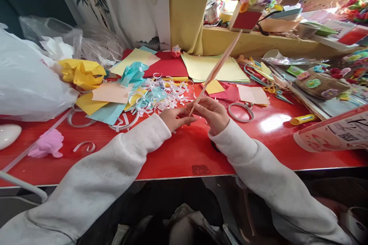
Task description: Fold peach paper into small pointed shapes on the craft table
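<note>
Because the pale pink strip [220, 65] is slender, I hold it low.
My left hand [173, 118] and right hand [214, 113] pinch its bottom end, probably for steadiness.

Yellow curtain [185, 7] beside white drape [140, 4]

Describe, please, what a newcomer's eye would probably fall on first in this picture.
Probably the long pale pink strip, slanting up from the fingers of the left hand and right hand above the glossy red table. Next might come the heap of white paper shreds just beyond the hands, and the bulky white plastic bag on the left.
</note>
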`<state>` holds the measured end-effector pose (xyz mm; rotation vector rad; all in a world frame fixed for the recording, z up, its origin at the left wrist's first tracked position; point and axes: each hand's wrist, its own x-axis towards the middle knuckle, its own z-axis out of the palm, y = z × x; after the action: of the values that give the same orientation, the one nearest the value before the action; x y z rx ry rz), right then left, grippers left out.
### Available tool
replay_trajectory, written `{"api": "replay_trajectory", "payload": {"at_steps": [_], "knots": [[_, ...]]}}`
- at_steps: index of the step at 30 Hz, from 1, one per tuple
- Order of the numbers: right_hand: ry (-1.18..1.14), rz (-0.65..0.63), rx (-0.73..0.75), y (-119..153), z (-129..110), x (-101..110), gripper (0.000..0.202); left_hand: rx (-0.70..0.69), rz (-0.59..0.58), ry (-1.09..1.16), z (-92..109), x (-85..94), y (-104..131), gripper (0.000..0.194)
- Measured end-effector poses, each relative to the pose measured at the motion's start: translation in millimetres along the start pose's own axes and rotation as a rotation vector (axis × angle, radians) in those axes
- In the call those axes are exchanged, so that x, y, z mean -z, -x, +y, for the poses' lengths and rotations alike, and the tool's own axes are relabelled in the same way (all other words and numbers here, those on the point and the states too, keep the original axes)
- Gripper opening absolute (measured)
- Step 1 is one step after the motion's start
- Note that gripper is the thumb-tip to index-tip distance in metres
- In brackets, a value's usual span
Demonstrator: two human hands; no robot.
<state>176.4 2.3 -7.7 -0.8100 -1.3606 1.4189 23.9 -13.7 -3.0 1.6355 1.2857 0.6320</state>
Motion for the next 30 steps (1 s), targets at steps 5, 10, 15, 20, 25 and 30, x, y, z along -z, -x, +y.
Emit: {"api": "replay_trajectory", "payload": {"at_steps": [5,10,15,20,25,30], "knots": [[0.173,0.005,0.056,2.6,0.3,-4.8,0.017,-0.037,-0.01,0.015,1.0,-4.1,3.0,0.032],[0.266,-0.007,0.159,5.4,0.3,-7.7,0.015,-0.03,-0.053,0.152,-5.0,-4.2,-0.6,0.032],[0.364,-0.051,0.119,5.5,3.9,-6.8,0.019,-0.096,-0.037,0.173,-12.4,-5.5,-6.9,0.027],[0.33,-0.158,0.053,5.4,8.6,-5.9,0.024,-0.021,-0.018,0.237,-8.9,-7.4,-3.5,0.024],[0.485,-0.134,0.151,9.9,6.6,-8.3,0.019,-0.079,-0.056,0.223,-11.3,-7.5,-4.1,0.024],[0.744,-0.045,0.363,14.1,7.8,-11.0,0.011,-0.118,-0.103,0.238,-15.6,-7.0,-8.4,0.03]]}}
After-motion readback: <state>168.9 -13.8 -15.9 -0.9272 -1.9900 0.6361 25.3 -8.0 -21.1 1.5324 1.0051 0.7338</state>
